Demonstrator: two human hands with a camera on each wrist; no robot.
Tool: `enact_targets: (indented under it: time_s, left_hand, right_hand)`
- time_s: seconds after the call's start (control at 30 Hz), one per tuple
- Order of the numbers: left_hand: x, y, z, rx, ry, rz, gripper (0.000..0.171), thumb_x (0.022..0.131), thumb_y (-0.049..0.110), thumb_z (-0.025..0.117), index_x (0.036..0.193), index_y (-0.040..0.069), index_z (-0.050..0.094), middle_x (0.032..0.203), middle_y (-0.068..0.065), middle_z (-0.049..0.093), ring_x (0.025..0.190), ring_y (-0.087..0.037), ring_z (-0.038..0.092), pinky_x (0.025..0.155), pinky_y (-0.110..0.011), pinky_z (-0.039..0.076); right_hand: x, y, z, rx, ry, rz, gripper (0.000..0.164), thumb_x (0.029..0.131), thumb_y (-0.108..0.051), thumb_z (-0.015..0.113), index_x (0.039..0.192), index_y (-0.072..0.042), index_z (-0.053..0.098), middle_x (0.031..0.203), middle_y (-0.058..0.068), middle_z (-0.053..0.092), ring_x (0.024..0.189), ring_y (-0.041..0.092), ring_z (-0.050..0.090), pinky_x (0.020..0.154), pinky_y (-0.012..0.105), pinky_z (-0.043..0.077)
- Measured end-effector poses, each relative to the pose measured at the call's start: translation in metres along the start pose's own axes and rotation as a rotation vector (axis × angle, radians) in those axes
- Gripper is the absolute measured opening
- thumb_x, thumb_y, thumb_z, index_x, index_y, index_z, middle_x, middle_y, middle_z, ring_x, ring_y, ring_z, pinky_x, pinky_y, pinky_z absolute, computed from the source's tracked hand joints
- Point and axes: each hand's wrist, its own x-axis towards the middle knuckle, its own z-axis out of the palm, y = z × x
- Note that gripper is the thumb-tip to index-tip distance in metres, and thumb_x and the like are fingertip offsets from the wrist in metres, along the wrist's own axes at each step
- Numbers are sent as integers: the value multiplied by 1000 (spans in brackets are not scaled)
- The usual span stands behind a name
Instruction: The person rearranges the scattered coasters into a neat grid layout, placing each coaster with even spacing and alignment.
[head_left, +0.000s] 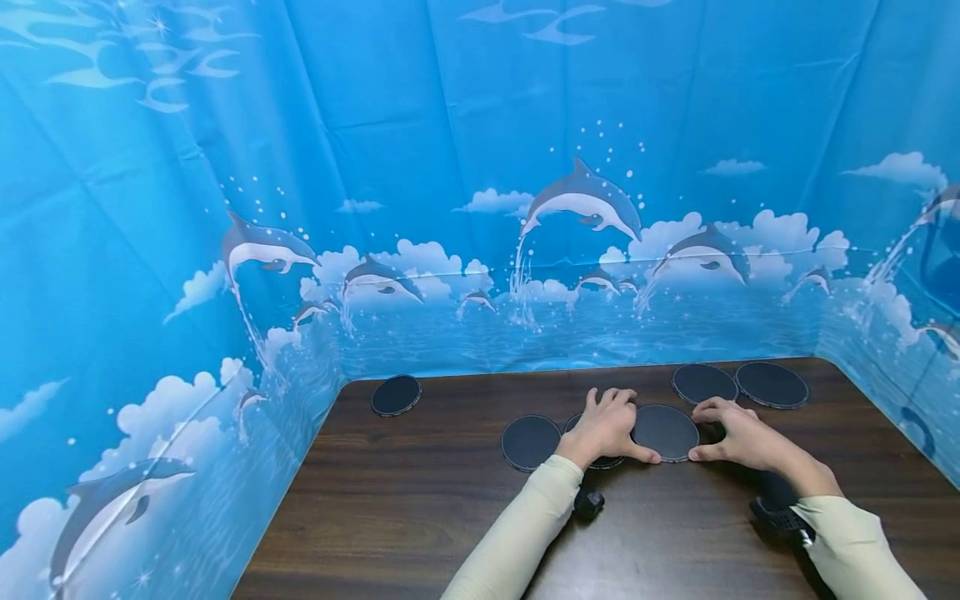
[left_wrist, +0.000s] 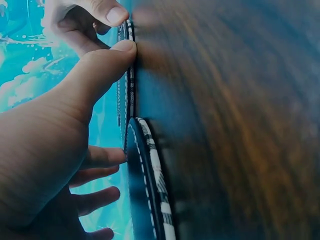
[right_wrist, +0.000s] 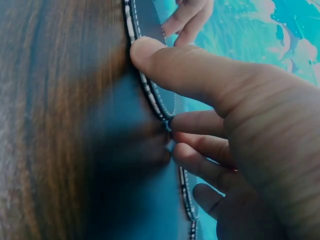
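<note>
My two hands hold a round black coaster (head_left: pixel 666 433) with a stitched edge from opposite sides on the wooden table. The left hand (head_left: pixel 606 427) has its thumb at the near left edge and its fingers around the far left side. Under that hand, another coaster (head_left: pixel 606 462) is partly hidden. My right hand (head_left: pixel 738 433) grips the right edge between thumb and fingers. In the left wrist view the left thumb (left_wrist: pixel 115 56) touches the coaster's rim. The right thumb (right_wrist: pixel 149 52) presses the rim in the right wrist view.
One black coaster (head_left: pixel 530 442) lies left of my left hand. Two more, a coaster (head_left: pixel 705 384) and its neighbour (head_left: pixel 772 385), lie at the far right. A lone coaster (head_left: pixel 396 395) sits at the far left. A blue dolphin-print curtain (head_left: pixel 420 167) surrounds the table (head_left: pixel 375 508).
</note>
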Motion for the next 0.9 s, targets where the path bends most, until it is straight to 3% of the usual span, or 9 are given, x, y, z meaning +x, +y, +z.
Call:
enact_targets:
  time_s: [0.37,0.9]
  left_hand:
    - [-6,-3,-3,-50,-21,-10,72,78,79,67,123,22,73,159,6,33,145,-19,31,117,-53,23]
    - [-9,-3,-3,-34,-45,-24,79,80,79,65,136,23,66,160,7,33,146,-18,29,117,-50,23]
  right_hand:
    - [2,-10,-3,-37,-34,10,70,77,-45,89,119,8,68,126,24,56,114,48,51,91,71,35]
    - [4,-12,-1,-62,-42,19,71,76,-46,90,117,9,69,124,25,57,110,48,55,85,62,48]
